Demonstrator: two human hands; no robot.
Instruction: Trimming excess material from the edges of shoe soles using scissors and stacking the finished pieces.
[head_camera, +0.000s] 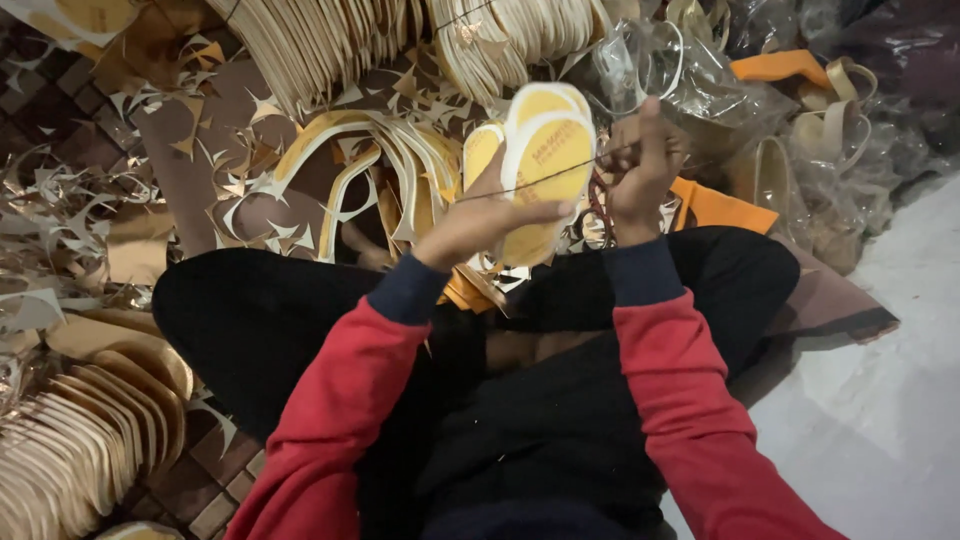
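The left hand clamps a stack of yellow, white-edged foam insoles; the right hand, just beside, pinches a thin dark thread crossing them.

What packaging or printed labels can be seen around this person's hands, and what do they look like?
Printed mark: on the yellow insole with a white rim, held upright in the left hand; small dark lettering.
Clear plastic bags: top right, beyond the right hand; crumpled, see-through, with straps inside.
No signs or screens.
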